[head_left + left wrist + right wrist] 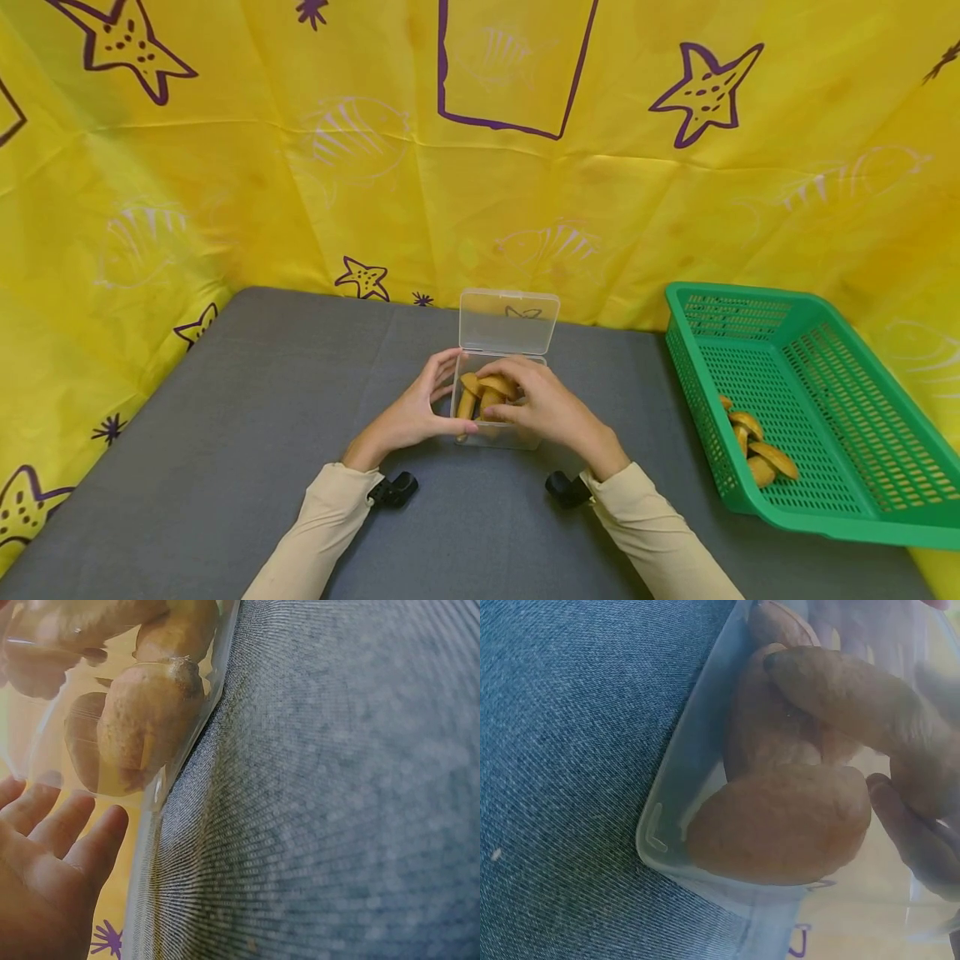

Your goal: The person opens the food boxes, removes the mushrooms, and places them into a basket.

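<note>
A small clear plastic box [501, 439] stands on the grey cloth, its hinged lid [510, 321] raised at the back. Brown mushrooms lie inside, one mushroom [467, 394] along the left wall. My left hand [411, 408] holds the box at its left side, thumb at the front rim and fingers near the back left corner. In the left wrist view its fingertips sit right at the clear wall. My right hand [546, 402] reaches into the box, thumb and fingers around a mushroom [495, 385]. Through the wall, the right wrist view shows a large mushroom cap [780, 825] below the fingers.
To the right stands a green plastic basket [817, 354] with several mushrooms [761, 454] gathered at its left side. A yellow curtain [360, 183] printed with starfish and fish hangs behind the grey-covered table [247, 433]. Each wrist carries a black camera mount.
</note>
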Available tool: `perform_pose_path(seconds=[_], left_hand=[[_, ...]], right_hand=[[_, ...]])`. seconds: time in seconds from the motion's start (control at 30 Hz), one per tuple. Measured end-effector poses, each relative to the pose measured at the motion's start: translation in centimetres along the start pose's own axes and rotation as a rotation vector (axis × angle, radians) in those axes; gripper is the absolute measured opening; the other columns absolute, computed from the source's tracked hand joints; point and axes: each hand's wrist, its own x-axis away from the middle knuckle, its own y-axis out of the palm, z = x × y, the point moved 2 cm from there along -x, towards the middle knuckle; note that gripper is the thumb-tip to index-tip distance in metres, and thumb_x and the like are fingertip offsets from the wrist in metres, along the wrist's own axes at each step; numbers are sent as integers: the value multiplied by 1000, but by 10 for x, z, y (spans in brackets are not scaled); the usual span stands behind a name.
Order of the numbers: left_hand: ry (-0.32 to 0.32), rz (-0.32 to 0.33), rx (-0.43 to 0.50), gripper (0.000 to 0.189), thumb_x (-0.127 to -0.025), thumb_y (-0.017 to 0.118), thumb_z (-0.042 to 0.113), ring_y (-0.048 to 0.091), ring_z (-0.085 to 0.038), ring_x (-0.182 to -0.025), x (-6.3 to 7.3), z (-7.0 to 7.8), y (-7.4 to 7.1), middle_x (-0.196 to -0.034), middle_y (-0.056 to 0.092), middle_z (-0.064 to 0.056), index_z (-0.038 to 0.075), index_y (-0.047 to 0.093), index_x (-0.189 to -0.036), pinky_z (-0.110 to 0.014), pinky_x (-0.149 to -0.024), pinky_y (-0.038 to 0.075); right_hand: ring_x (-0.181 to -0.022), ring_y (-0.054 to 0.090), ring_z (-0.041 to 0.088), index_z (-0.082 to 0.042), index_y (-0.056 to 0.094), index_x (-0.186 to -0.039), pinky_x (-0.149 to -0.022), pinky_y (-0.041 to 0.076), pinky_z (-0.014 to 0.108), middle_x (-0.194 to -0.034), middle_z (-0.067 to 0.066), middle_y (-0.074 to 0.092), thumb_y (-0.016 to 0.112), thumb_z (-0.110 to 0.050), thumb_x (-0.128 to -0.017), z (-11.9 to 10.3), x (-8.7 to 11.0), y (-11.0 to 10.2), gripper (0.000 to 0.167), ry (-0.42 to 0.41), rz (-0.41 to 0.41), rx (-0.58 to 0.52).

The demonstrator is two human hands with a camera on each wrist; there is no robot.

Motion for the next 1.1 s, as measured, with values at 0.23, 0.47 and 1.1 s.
perform_pose_path(seconds=[0.23, 0.47, 1.1], left_hand=[[-10, 1, 6, 102, -78, 86, 18, 22, -30, -152, 1, 0, 0, -163, 24, -9, 16, 18, -154, -53, -121, 29], [-17, 1, 4, 102, -79, 86, 18, 22, -31, -152, 1, 1, 0, -163, 23, -11, 15, 17, -154, -54, -121, 29], [7, 5, 3, 102, -78, 86, 17, 23, -35, -151, 0, 2, 1, -163, 23, -15, 10, 18, -154, -54, -120, 31]], right_hand=[[-85, 58, 12, -9, 67, -122, -72, 52, 28, -115, 4, 71, 83, -14, -80, 1, 1, -1, 45, -29, 55, -7], [-78, 61, 11, -8, 69, -121, -68, 57, 30, -111, 6, 73, 83, -13, -78, 0, 6, -11, 46, -18, 170, -12], [-98, 70, 22, -4, 68, -117, -79, 60, 22, -111, 10, 72, 85, 2, -70, -3, 32, -49, 50, -106, 427, -25]])
